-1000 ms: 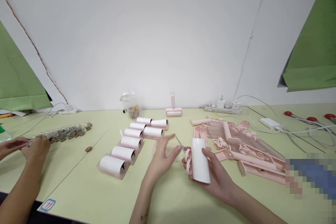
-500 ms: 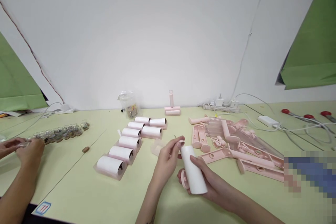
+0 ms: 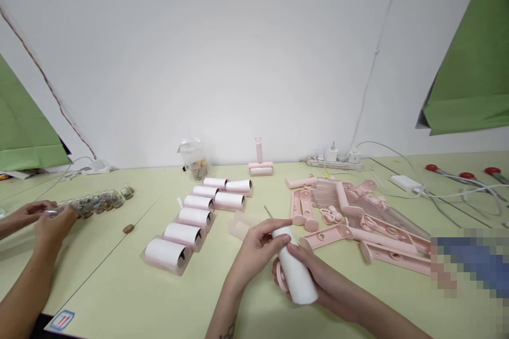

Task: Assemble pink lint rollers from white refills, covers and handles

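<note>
My right hand (image 3: 318, 270) wraps around a white paper roll (image 3: 300, 280), which tilts with its upper end away from me. Beneath the roll, a pink round end piece (image 3: 281, 278) shows by the right fingers. My left hand (image 3: 260, 249) is closed over the roll's upper end, with its thumb pressed on the white surface. Its fingers hide whatever sits at that end. A thin grey rod (image 3: 268, 212) sticks up behind the left fingers. Just beyond, a translucent pinkish cover (image 3: 239, 226) lies on the table.
White rolls in pink holders (image 3: 165, 251) stand in two rows to the left. Pink plastic parts (image 3: 326, 235) are heaped at right. An assembled pink roller (image 3: 260, 167) is by the wall, near a power strip (image 3: 336, 164). Another person's hands (image 3: 55, 220) handle small glass domes (image 3: 101, 201).
My left hand has moved right and down onto the roll's upper end; the small pink piece it pinched is now hidden. The roll has shifted slightly towards me. The other person's hands moved right.
</note>
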